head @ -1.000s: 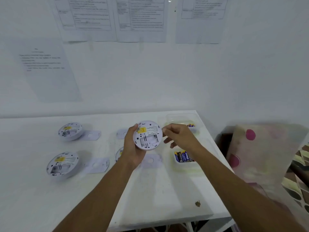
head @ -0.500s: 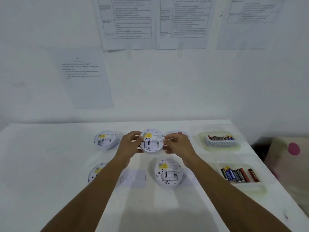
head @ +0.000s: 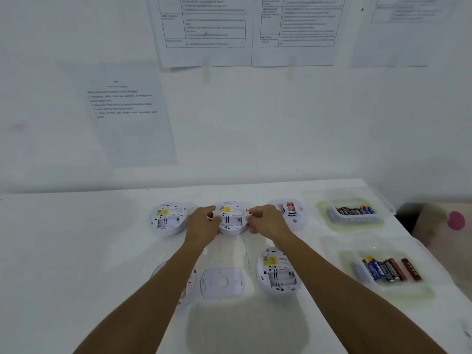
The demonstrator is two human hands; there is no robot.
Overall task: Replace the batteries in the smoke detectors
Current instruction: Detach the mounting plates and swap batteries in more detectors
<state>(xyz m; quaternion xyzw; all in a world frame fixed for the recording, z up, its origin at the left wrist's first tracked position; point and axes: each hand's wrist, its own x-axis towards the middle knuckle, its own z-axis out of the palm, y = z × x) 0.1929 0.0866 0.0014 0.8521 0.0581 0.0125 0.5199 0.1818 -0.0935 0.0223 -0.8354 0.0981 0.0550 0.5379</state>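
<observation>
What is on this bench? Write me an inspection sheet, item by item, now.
Surface: white table.
Job's things: held detector, far-left detector, near detector, all back up; face-up detector; half-hidden detector under left forearm; mounting plate; far battery tray, near battery tray.
Clutter: nothing seen.
Hands: left hand, right hand grip held detector's edges.
Cables: nothing seen.
Surroundings: printed sheets on wall; spotted fabric at right.

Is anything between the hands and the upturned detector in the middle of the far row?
Nothing visible stands between them. The left hand and the right hand grip the detector by opposite sides of its rim, its labelled back facing up.
</observation>
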